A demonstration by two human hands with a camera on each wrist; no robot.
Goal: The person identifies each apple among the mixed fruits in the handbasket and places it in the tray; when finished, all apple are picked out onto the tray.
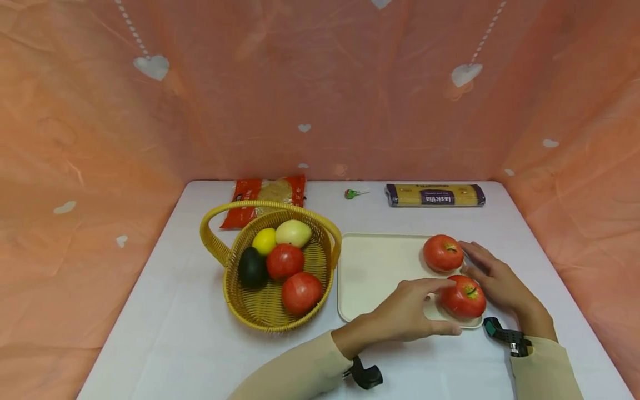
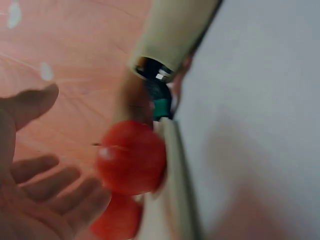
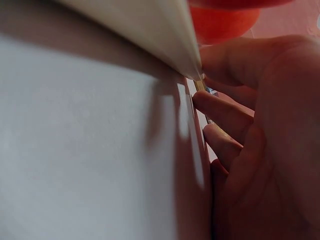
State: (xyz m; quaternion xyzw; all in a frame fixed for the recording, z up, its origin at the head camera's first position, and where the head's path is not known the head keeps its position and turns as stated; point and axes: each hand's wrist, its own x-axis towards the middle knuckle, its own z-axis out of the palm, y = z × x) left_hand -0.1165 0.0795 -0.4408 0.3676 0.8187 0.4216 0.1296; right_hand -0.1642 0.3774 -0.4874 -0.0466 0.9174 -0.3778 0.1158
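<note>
Two red apples sit at the right end of a cream tray (image 1: 380,264), one at the back (image 1: 442,254) and one at the front (image 1: 465,303). My left hand (image 1: 407,311) reaches over the tray's front edge, thumb and fingers spread around the near side of the front apple. In the left wrist view, a gap shows between that palm (image 2: 35,210) and the red apple (image 2: 135,157). Beside the tray's right edge is my right hand (image 1: 500,280), fingers loosely extended. The right wrist view has its fingertips (image 3: 220,107) right at the tray's rim (image 3: 165,35).
Left of the tray stands a yellow wicker basket (image 1: 231,297) with a tall handle, holding several fruits and a dark avocado-shaped one (image 1: 253,268). Along the back lie a red packet (image 1: 245,191), a lollipop (image 1: 351,194) and a pasta pack (image 1: 435,195). Orange cloth surrounds the table.
</note>
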